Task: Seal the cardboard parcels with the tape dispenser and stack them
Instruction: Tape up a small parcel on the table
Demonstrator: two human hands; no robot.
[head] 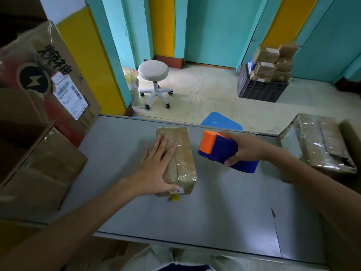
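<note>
One parcel (182, 151) lies on the counter (175, 222) under the left hand (156, 167), whose straight fingers press flat on its taped top. Just right of it, the right hand (247, 147) grips the single tape dispenser (218, 150) clear of the parcel. Sealing looks nearly done, so stacking likely comes next. A second parcel (316, 141) sits beyond the right hand.

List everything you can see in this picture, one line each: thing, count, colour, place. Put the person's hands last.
parcel: one, brown, taped, middle of the table
tape dispenser: one, blue and orange, held right of the parcel
second parcel: one, brown, table's right edge
large boxes: at least two, brown, table's left side
table: one, grey
stool: one, white, floor beyond the table
crate: one, black, floor, far right
stacked parcels: several, brown, in the crate
blue sheet: one, floor past the table
left hand: flat on the parcel
right hand: grips the tape dispenser
</note>
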